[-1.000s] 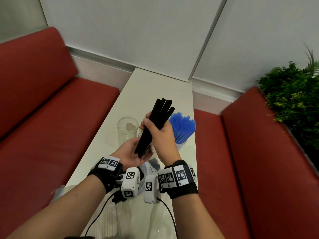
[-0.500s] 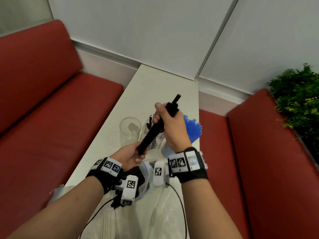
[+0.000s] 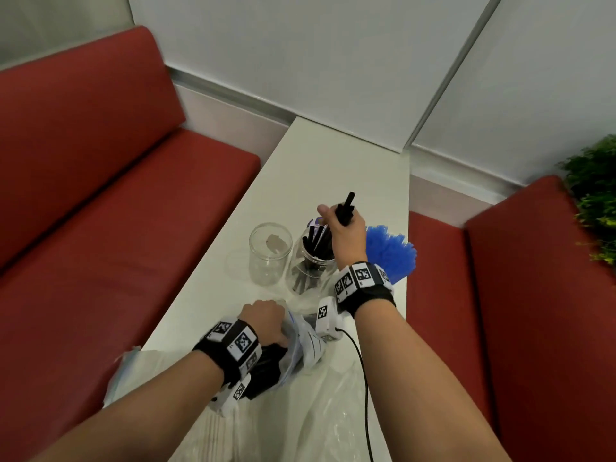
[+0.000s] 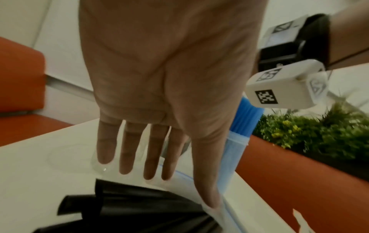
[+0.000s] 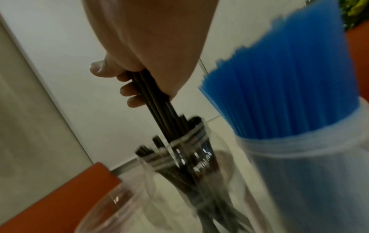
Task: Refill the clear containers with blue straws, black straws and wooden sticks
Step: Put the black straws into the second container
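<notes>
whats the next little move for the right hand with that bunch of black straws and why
Probably open the fingers and let the bunch drop. The right hand grips the black straws upright, and their lower ends are already inside the mouth of the middle clear jar among straws standing there. Meanwhile the left hand is open over the zip bag of more black straws.

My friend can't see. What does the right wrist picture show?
A right hand grips a bunch of thin black straws, their lower ends inside a clear round jar. Beside it stands another clear jar packed with blue straws.
</notes>
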`<act>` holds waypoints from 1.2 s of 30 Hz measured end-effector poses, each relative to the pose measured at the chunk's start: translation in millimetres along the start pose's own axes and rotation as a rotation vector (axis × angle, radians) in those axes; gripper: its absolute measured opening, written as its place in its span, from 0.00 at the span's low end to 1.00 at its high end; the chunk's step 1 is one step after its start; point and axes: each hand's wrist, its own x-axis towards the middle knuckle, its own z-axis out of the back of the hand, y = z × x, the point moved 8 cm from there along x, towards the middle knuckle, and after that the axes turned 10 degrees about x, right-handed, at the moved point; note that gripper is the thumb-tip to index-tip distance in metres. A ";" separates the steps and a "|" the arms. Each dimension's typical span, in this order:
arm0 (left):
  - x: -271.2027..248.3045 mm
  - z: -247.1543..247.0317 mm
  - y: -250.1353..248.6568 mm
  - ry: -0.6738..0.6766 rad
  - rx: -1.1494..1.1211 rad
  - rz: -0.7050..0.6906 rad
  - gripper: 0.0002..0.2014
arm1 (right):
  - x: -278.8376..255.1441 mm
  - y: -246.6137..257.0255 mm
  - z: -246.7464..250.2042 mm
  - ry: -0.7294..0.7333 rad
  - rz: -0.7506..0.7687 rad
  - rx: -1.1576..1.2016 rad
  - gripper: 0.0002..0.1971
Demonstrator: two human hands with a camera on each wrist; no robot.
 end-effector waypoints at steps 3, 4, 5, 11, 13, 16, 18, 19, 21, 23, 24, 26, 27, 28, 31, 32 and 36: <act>0.2 -18.5 -2.1 0.052 0.182 0.041 0.36 | -3.9 -26.6 5.7 -0.007 -0.063 -0.014 0.09; 0.2 -22.3 -1.8 0.054 0.221 0.060 0.39 | -4.2 -26.1 6.7 -0.005 -0.051 -0.019 0.08; 0.4 -25.6 -1.1 0.051 0.250 0.081 0.40 | -3.4 -20.8 7.0 -0.002 -0.016 -0.023 0.07; -3.0 -36.1 -0.9 0.025 0.288 0.119 0.18 | -8.9 28.9 7.8 -0.054 0.237 -0.051 0.04; -5.1 -37.7 -2.1 0.043 0.288 0.100 0.17 | -15.0 23.6 -0.3 0.030 0.219 -0.239 0.10; -8.7 -33.9 -1.8 0.028 0.298 0.097 0.16 | -30.2 -5.5 -11.8 0.209 0.100 -0.469 0.18; -8.8 -31.2 -1.5 0.022 0.283 0.100 0.16 | -43.3 -3.4 -8.3 0.175 0.173 -0.443 0.20; -9.8 -31.3 -0.4 0.027 0.270 0.101 0.16 | -51.1 3.3 -4.7 0.119 0.234 -0.398 0.20; -12.2 -29.3 1.6 0.033 0.235 0.105 0.16 | -68.5 8.3 -2.8 0.074 0.301 -0.354 0.18; -15.6 -26.2 3.8 0.035 0.203 0.099 0.16 | -84.3 -6.5 -11.7 0.192 0.210 -0.334 0.19; -18.2 -23.7 4.8 0.041 0.197 0.090 0.16 | -93.4 -20.6 -18.7 0.294 0.111 -0.331 0.21; -24.7 -13.5 7.1 0.060 0.222 0.088 0.16 | -115.7 -51.8 -30.9 0.510 -0.077 -0.373 0.25; -28.7 -6.4 7.7 0.079 0.248 0.089 0.16 | -128.1 -66.5 -35.2 0.616 -0.155 -0.408 0.27; -32.3 1.7 7.4 0.098 0.275 0.084 0.17 | -140.7 -79.0 -38.3 0.701 -0.222 -0.449 0.29; -46.2 34.0 4.4 0.088 0.375 0.067 0.17 | -158.9 -96.5 -44.8 0.789 -0.230 -0.617 0.32; -52.1 46.5 2.7 0.074 0.396 0.068 0.16 | -160.0 -97.8 -46.0 0.763 -0.186 -0.673 0.30; -74.6 94.4 -15.3 -0.028 0.397 -0.004 0.09 | -160.7 -97.2 -44.4 0.564 -0.147 -0.634 0.08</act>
